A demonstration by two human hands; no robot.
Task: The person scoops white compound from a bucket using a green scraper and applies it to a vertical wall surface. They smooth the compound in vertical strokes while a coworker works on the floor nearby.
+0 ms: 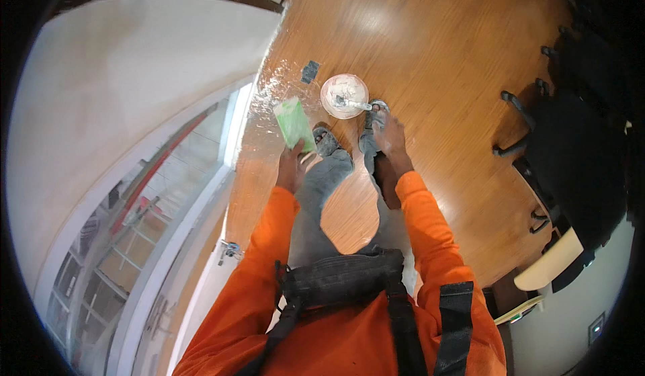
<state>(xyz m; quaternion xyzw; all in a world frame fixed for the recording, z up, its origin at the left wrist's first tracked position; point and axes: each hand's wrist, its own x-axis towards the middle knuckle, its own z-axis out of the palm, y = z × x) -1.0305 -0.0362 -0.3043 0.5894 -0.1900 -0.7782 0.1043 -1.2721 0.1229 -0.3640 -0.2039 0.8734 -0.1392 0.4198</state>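
My left hand [291, 165] is closed on the lower end of a green flat rectangular spreader [293, 122], whose upper edge carries whitish residue. My right hand [390, 136] hangs over my right foot, its fingers extended and apart, close to the handle end of a scraper. That scraper [357, 105] lies across a round pinkish bowl [328, 100] of white paste, its pale handle sticking out over the right rim. The bowl stands on the floor just ahead of my feet. Whether my right fingertips touch the handle cannot be made out.
A small dark grey piece [310, 72] lies on the wood floor [430, 53] left of the bowl. Clear plastic sheeting [269, 97] runs along the white wall [148, 60]. A glazed window [144, 228] is at left. Black chairs [571, 154] with protruding legs stand at right.
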